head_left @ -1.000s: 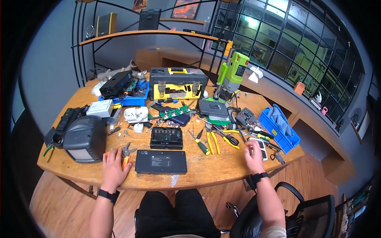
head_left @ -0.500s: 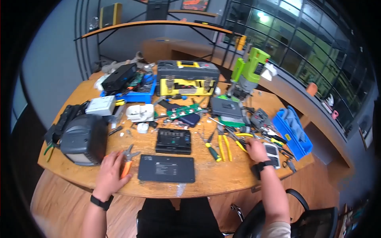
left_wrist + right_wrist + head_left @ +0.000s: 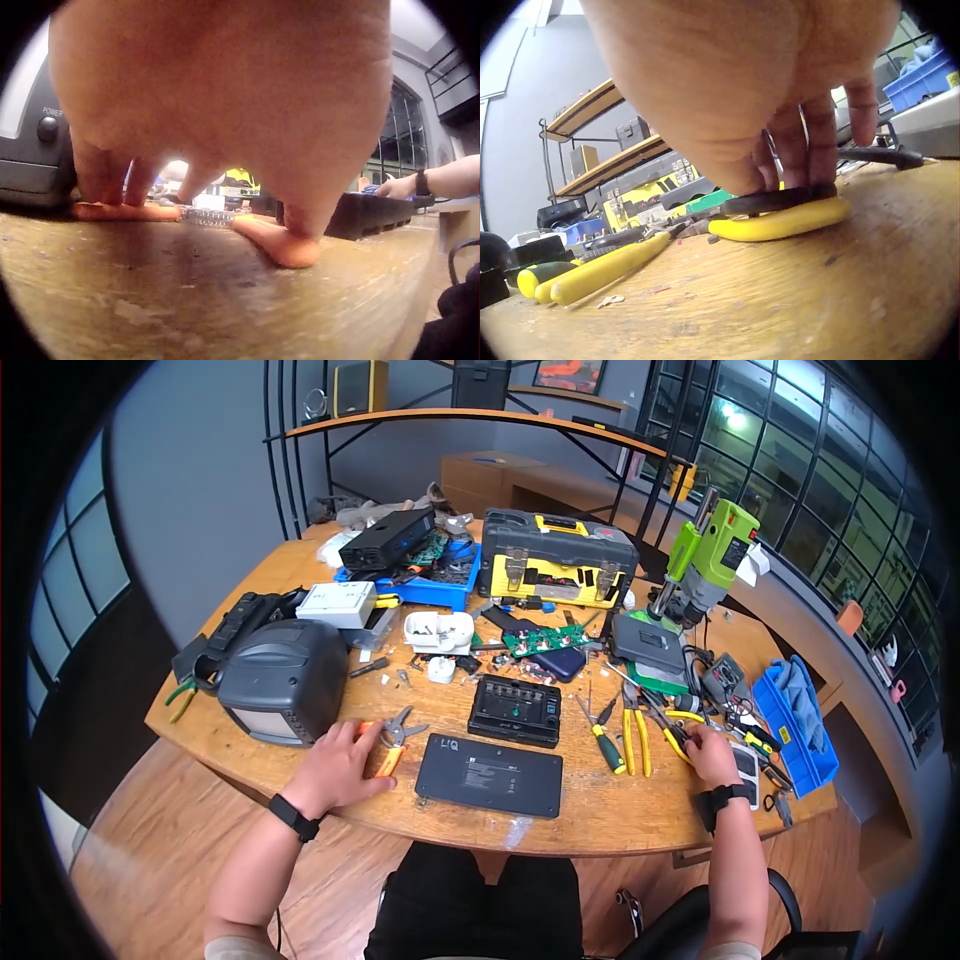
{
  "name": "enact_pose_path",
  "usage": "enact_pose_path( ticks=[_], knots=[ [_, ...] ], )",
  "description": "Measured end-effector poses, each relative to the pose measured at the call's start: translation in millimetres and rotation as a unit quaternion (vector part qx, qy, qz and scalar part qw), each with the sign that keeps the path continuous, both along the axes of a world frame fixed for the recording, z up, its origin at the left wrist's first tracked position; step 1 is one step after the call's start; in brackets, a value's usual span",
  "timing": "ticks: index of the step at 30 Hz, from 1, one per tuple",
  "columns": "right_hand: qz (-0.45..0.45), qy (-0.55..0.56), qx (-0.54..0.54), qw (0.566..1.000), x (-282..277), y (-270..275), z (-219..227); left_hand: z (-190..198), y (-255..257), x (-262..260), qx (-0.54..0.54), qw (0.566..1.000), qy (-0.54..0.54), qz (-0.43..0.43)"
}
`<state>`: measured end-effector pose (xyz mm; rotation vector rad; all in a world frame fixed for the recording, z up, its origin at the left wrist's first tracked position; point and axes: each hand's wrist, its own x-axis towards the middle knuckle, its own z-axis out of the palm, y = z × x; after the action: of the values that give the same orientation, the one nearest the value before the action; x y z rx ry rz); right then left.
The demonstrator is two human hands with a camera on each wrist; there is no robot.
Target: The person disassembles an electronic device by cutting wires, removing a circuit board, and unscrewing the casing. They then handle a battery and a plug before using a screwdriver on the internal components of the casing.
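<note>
My left hand (image 3: 340, 768) rests over pruning shears (image 3: 398, 737) with orange handles. The left wrist view shows fingertips on one orange handle (image 3: 127, 213) and the thumb pressed on the other, a coiled spring between them. In the head view, the shears' blades spread beyond the hand. At the right, my right hand (image 3: 712, 756) pinches a handle of pliers with yellow-and-black grips (image 3: 780, 223), which lie on the table. Part of that grip is hidden behind the palm. Left of it lie yellow-handled pliers (image 3: 636, 740) and a green-and-yellow screwdriver (image 3: 606, 748).
A flat black battery pack (image 3: 490, 774) lies between the hands, a black bit case (image 3: 515, 710) behind it. A small CRT monitor (image 3: 284, 685) stands left. Toolbox (image 3: 557, 555), green drill press (image 3: 715, 560) and blue bin (image 3: 797, 730) stand farther back and right.
The right hand has moved left and forward from beside the white device to the yellow-and-black pliers. My left hand stays at the shears. The head view has swung left.
</note>
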<state>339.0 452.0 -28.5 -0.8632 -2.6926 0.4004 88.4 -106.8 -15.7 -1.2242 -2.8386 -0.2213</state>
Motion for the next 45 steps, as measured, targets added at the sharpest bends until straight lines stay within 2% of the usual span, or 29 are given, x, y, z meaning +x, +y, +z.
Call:
enact_pose_path(
  ticks=[1, 2, 7, 19, 22, 29, 35, 45],
  knots=[
    [-0.001, 0.013, 0.033, 0.999, 1.5, -3.6, 2.6, 8.2, 1.6, 1.6, -0.013, 0.999, -0.029, 0.011],
    [-0.003, 0.026, 0.066, 0.997, 2.5, -7.5, 5.3, 2.1, -0.4, -0.3, 0.005, 1.000, 0.008, 0.000],
    [0.019, 0.113, 0.070, 0.991, 12.0, -16.2, 13.8, -6.9, 1.3, -3.7, 0.044, 0.999, 0.014, 0.016],
    [0.033, 0.093, 0.063, 0.993, 21.1, -37.0, 10.0, -5.8, 6.9, -12.5, 0.025, 0.997, -0.074, 0.003],
    [0.058, 0.097, 0.114, 0.987, 23.6, -38.2, 7.2, -0.2, 9.5, -18.2, 0.012, 0.995, -0.097, -0.003],
    [0.039, 0.078, 0.085, 0.993, 27.4, -39.4, 3.7, 10.3, 14.8, -28.2, -0.044, 0.987, -0.151, -0.009],
    [0.020, 0.097, 0.065, 0.993, 24.2, -32.7, 3.1, 11.8, 16.1, -23.9, -0.022, 0.978, -0.206, -0.001],
    [0.031, 0.108, 0.057, 0.992, 20.2, -34.1, 4.5, 20.5, 21.7, -21.4, -0.073, 0.983, -0.162, -0.043]
  ],
)
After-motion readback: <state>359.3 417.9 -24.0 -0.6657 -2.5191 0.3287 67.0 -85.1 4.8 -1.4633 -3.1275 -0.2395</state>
